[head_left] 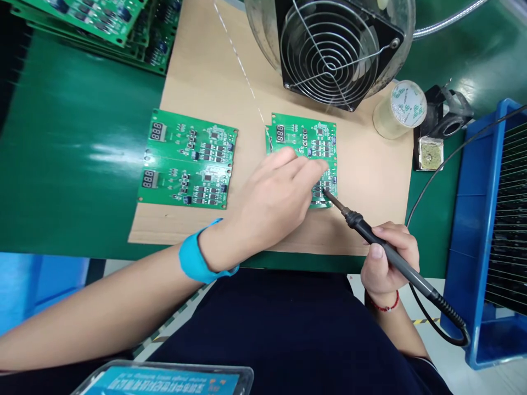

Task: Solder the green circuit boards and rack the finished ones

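My right hand (pixel 389 258) is closed around a soldering iron (pixel 418 282), whose tip rests at the lower right part of a green circuit board (pixel 302 123). Over that same board, my left hand (pixel 274 200) has its fingers pinched together and covers the board's lower left part. A thin strand of solder wire (pixel 240 63) runs down from the top of the view into the left hand; its end is hidden by the fingers. To the left lies another green circuit board (pixel 168 159) with two digit displays, untouched.
Brown cardboard (pixel 206 66) covers the green table (pixel 82 164). A fan (pixel 329 66) with a wire guard stands behind the boards. At the right are a tape roll (pixel 395 112), an iron stand (pixel 430 153) and a blue crate (pixel 467 219). Stacked boards (pixel 107 27) sit upper left.
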`<state>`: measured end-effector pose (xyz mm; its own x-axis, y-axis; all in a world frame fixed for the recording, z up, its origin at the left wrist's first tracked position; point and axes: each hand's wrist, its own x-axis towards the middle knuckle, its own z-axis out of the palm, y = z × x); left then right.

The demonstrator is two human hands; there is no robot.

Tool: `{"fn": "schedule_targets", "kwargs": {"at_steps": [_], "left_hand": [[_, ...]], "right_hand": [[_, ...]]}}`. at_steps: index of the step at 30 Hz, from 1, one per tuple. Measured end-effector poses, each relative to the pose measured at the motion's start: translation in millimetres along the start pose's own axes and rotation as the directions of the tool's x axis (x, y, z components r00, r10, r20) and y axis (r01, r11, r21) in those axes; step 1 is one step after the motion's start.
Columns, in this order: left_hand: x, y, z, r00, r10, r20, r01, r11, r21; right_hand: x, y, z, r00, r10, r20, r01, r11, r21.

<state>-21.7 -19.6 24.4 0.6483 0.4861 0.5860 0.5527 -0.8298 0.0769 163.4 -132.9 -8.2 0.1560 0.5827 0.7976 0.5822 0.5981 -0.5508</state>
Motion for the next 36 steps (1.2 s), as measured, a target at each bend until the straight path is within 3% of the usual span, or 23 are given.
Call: {"fn": "schedule_targets", "kwargs": {"at_steps": [23, 32, 36], "left_hand": [[-0.5, 2.2, 3.9, 0.997, 0.069, -0.014, -0.07, 0.995, -0.072], [-6.3, -1.1, -4.3, 1.0, 0.003, 0.017, -0.002, 0.998, -0.061], [-8.1, 1.6, -3.5, 1.0, 0.023, -0.005, -0.023, 0.989, -0.143]], "right_hand": [[0.0, -1.4, -0.3, 1.0, 0.029, 0.011, -0.029, 0.999, -0.041], [-1.8, -3.6, -3.4, 0.999, 0.033, -0.024, -0.034, 0.999, -0.013], [2.1, -8.2, -11.6, 0.986, 0.124, 0.113, -0.103, 0.979, -0.173]]}}
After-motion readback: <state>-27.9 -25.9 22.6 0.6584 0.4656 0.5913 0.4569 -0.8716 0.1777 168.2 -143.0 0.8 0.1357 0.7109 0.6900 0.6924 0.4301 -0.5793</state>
